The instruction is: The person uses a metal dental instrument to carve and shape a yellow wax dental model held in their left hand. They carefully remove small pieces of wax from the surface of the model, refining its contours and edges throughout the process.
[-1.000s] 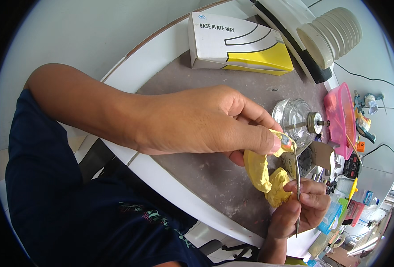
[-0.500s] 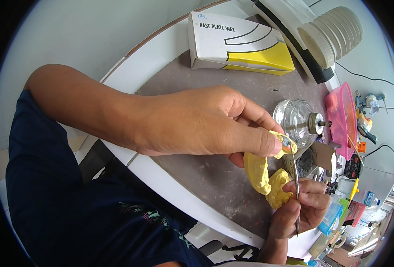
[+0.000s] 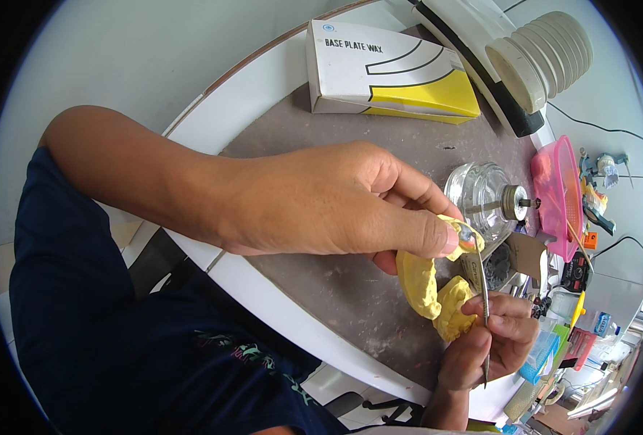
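A yellow dental cast (image 3: 418, 284) with an uneven, curved shape is pinched in my left hand (image 3: 314, 199), thumb on top and fingers partly hidden behind it. At its upper end, by the thumb tip, a small grey-blue patch (image 3: 466, 234) shows. My right hand (image 3: 492, 341) grips a thin metal carving tool (image 3: 484, 297) between thumb and fingers. The tool's tip meets or nearly meets the cast beside that patch; contact is hard to tell. Right-hand fingertips rest against the lower yellow part (image 3: 452, 308); whether it joins the rest is unclear.
Beyond the cast a glass spirit lamp (image 3: 481, 192) lies close to a pink basket (image 3: 557, 196). A white and yellow box (image 3: 394, 69) sits at the back of the table (image 3: 299, 290), near a ribbed white hose (image 3: 542, 61). An open small carton (image 3: 528, 257) stands behind the tool.
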Demonstrator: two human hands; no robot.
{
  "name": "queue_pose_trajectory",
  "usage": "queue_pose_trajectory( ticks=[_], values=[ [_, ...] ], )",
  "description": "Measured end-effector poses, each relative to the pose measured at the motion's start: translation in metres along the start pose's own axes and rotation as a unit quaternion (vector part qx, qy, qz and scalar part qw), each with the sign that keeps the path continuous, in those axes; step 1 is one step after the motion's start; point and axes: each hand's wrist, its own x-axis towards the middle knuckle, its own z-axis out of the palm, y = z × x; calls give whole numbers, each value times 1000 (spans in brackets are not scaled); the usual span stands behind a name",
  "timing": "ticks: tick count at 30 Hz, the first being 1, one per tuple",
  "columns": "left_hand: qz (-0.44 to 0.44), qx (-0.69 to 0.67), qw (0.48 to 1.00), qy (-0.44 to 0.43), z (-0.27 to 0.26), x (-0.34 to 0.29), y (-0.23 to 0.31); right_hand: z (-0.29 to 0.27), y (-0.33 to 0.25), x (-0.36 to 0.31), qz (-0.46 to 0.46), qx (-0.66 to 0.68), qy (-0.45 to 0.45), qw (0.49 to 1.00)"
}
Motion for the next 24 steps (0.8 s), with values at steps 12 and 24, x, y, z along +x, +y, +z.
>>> queue_pose_trajectory(
  ticks=[12,24],
  values=[
    [-5,-2,1000,5,1,-2,1,-1,4,2,-42,17,34,998],
    [-6,2,1000,11,2,-3,2,-9,0,18,30,-58,174,983]
  ],
)
